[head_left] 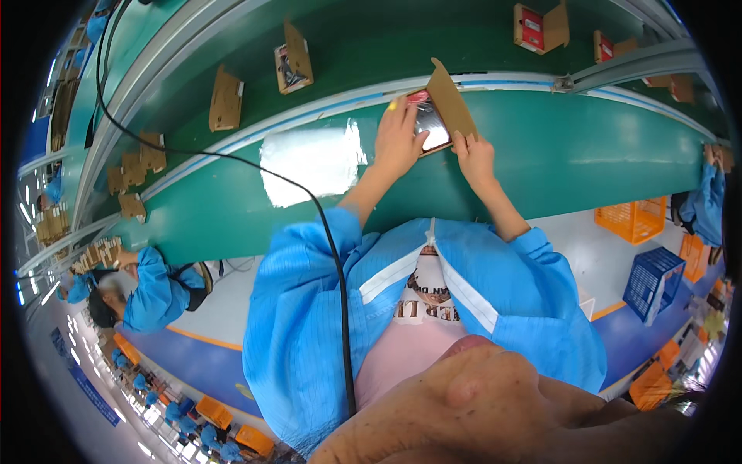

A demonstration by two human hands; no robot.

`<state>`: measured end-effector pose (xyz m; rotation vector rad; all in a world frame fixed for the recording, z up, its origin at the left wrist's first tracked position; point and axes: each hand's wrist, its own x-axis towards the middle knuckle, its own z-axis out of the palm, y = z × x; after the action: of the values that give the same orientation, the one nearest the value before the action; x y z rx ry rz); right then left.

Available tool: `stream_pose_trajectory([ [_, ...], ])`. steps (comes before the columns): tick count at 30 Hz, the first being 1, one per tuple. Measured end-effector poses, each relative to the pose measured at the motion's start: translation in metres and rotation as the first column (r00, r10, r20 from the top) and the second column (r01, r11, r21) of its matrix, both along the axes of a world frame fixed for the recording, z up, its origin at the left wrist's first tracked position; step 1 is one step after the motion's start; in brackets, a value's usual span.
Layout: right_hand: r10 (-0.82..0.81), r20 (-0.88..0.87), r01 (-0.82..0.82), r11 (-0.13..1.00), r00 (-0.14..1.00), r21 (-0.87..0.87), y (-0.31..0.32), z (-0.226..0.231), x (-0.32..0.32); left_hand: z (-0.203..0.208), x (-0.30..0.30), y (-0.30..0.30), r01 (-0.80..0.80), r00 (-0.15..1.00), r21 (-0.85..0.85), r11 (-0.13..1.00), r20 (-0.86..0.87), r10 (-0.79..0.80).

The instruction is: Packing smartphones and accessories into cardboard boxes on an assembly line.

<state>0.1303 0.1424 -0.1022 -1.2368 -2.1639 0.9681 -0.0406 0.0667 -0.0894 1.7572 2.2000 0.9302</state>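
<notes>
At the far edge of the green workbench (556, 143), a little right of the middle of its length, an open cardboard carton (454, 100) stood between two bare hands, its far end reaching over the white rail (510, 83) along that edge; whether its base rested on the bench or was lifted slightly could not be told. The right hand (477, 160) had its thumb and fingers closed on the near right corner, where lid and tray met. The left hand (396, 143) lay along the left side, fingers fairly straight and thumb over the near left corner; whether it gripped firmly or merely rested there could not be told. Handling the contents well seemed to call for a steady right-hand hold low at that corner, so that the hinge was not creased, and for light left fingertips that kept off the shiny surface and pressed on the carton wall instead. Keeping the lid tilted outward, as it was, looked sensible, since it left the opening free. The carton itself was plain brown and shallow, its lid a long panel with a small tab at the far end. Inside showed a glossy, dark-and-silver rectangle and, toward the far end, something pinkish red.
</notes>
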Motion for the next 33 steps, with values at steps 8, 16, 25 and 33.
stream_pose_trajectory([
  [8,0.015,-0.083,0.001,0.982,0.996,0.187,0.117,0.002,-0.075,-0.030,0.025,-0.012,-0.132,0.986,0.018,0.991,0.105,0.130],
  [16,-0.591,-0.026,0.590,0.801,0.806,0.101,0.253,-0.044,-0.027,-0.041,0.015,-0.020,-0.073,0.984,-0.148,0.986,-0.171,0.048],
  [25,-0.581,0.278,0.500,0.807,0.765,0.314,0.318,-0.054,0.023,-0.042,0.019,-0.008,-0.015,0.989,-0.127,0.992,-0.150,-0.004],
  [33,-0.167,0.118,0.115,0.928,0.979,0.354,0.145,-0.007,0.070,-0.040,0.018,-0.014,-0.045,0.989,-0.063,0.997,-0.142,0.036],
])
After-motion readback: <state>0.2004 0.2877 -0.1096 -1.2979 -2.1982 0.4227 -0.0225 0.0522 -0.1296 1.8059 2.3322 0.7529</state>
